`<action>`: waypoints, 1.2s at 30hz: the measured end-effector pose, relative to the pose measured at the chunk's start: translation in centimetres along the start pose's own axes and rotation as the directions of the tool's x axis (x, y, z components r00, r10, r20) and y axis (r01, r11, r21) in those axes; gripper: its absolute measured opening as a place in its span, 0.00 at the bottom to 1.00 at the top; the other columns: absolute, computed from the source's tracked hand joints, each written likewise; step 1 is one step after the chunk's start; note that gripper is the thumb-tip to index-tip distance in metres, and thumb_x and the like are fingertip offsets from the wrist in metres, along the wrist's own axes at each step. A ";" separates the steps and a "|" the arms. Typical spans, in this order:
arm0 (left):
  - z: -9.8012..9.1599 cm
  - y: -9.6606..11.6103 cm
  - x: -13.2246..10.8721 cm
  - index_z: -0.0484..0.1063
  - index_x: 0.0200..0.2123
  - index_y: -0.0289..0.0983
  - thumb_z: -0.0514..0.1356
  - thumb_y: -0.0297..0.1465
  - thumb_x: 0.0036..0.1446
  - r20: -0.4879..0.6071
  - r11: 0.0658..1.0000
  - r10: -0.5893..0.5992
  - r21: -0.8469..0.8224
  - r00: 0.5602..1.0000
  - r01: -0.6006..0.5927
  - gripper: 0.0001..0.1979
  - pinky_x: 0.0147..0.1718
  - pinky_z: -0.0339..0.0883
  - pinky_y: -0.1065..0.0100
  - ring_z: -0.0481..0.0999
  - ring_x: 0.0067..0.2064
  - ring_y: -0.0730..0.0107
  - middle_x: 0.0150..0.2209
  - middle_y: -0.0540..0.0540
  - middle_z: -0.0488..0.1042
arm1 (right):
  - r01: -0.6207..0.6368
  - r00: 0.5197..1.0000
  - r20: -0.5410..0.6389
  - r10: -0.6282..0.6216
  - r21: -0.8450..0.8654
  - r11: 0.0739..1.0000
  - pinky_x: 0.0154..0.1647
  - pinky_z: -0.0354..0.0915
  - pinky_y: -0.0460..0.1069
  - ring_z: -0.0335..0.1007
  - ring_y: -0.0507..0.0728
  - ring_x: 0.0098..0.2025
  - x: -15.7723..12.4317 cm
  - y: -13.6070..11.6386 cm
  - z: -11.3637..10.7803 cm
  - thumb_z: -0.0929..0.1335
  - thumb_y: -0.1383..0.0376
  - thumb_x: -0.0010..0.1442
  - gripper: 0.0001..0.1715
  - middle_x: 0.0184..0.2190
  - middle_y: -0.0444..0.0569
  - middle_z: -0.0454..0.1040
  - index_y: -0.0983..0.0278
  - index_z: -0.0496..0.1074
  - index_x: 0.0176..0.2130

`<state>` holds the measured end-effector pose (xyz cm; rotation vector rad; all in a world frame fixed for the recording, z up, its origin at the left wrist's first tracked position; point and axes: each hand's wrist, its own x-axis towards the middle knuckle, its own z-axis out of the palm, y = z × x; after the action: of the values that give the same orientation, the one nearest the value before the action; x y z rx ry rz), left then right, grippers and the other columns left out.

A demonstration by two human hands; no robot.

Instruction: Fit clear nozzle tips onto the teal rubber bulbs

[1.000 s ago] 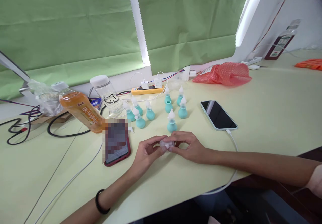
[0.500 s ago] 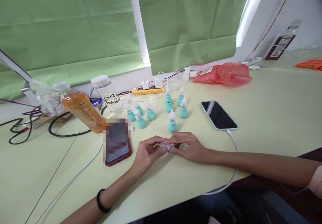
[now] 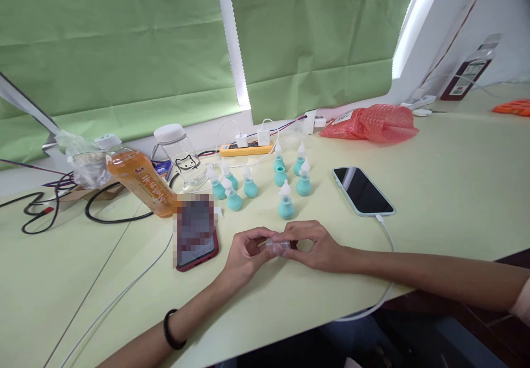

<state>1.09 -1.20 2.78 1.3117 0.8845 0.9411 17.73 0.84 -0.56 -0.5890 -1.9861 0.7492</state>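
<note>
Between my two hands, over the front of the table (image 3: pixel 331 280), is a small clear plastic piece (image 3: pixel 278 246), partly covered by fingers. My left hand (image 3: pixel 251 251) pinches its left end with thumb and fingers. From the other side my right hand (image 3: pixel 315 245) pinches its right end. Just beyond the hands stands a teal squeeze bulb (image 3: pixel 285 208) with a clear pointed tip. Several more such bulbs with tips stand behind and to the left. One teal bulb (image 3: pixel 280 176) among them has an open neck and no tip.
A red-cased phone (image 3: pixel 197 252) lies left of my hands, and a white-cased phone (image 3: pixel 364 191) on a cable lies right. Behind are an orange drink bottle (image 3: pixel 143 179), a clear jar (image 3: pixel 182 158), a yellow power strip (image 3: pixel 246 149) and red bubble wrap (image 3: pixel 372 123).
The whole view has shifted slightly, with things appearing a little further right. Both hands keep their pinch on the clear piece, with only slight finger movement.
</note>
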 end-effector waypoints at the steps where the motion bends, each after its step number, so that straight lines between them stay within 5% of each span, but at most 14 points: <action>1: 0.0 0.0 0.0 0.71 0.29 0.32 0.62 0.29 0.43 -0.005 1.000 0.003 -0.003 1.000 -0.003 0.08 0.33 0.63 0.72 0.70 0.32 0.72 0.28 0.46 0.72 | 0.000 1.000 -0.003 0.000 0.000 1.000 0.25 0.61 0.44 0.62 0.48 0.24 0.0 0.0 0.0 0.66 0.65 0.50 0.14 0.23 0.46 0.68 0.65 0.71 0.39; 15: -0.2 -0.7 0.1 0.72 0.35 0.32 0.61 0.31 0.44 0.027 0.999 -0.029 -0.035 0.999 0.030 0.13 0.32 0.63 0.70 0.69 0.30 0.72 0.32 0.44 0.73 | -0.122 0.992 0.007 0.122 0.098 0.988 0.25 0.65 0.44 0.65 0.49 0.27 0.2 -0.7 -0.3 0.66 0.66 0.49 0.15 0.27 0.47 0.70 0.65 0.70 0.40; 26: -0.3 -1.0 0.2 0.70 0.34 0.32 0.60 0.33 0.46 0.049 0.997 -0.070 -0.010 0.996 0.070 0.12 0.33 0.63 0.68 0.69 0.31 0.70 0.31 0.44 0.71 | -0.091 0.996 0.008 0.091 0.084 0.992 0.25 0.65 0.45 0.64 0.49 0.25 0.3 -0.6 -0.3 0.67 0.67 0.48 0.14 0.25 0.46 0.70 0.64 0.71 0.38; 31: -0.7 0.8 0.9 0.66 0.42 0.35 0.54 0.35 0.52 0.049 0.992 0.069 0.107 0.996 -0.074 0.15 0.33 0.63 0.69 0.67 0.34 0.69 0.35 0.44 0.69 | -0.107 0.988 -0.106 0.115 0.079 0.991 0.25 0.65 0.45 0.64 0.49 0.26 0.2 -0.6 -0.3 0.66 0.66 0.49 0.12 0.26 0.47 0.69 0.66 0.70 0.37; 34: -1.4 3.5 3.1 0.63 0.46 0.37 0.50 0.34 0.54 -0.007 0.868 0.326 0.398 0.945 -0.296 0.16 0.34 0.62 0.67 0.65 0.36 0.68 0.36 0.44 0.66 | -0.131 0.976 -0.164 0.142 0.078 0.988 0.24 0.65 0.44 0.64 0.49 0.25 0.2 -0.6 -0.2 0.66 0.65 0.48 0.11 0.26 0.47 0.69 0.66 0.69 0.35; 36: -1.8 5.3 5.5 0.66 0.43 0.37 0.53 0.33 0.52 0.090 0.551 0.520 0.724 0.849 -0.415 0.14 0.38 0.60 0.63 0.64 0.38 0.66 0.37 0.44 0.65 | -0.133 0.977 -0.157 0.142 0.067 0.989 0.23 0.64 0.44 0.63 0.49 0.24 0.1 -0.7 -0.1 0.66 0.66 0.48 0.10 0.24 0.47 0.69 0.66 0.69 0.33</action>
<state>1.15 4.71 7.95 2.2935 1.0909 1.1525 17.72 0.51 0.04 -0.7357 -1.7832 0.8128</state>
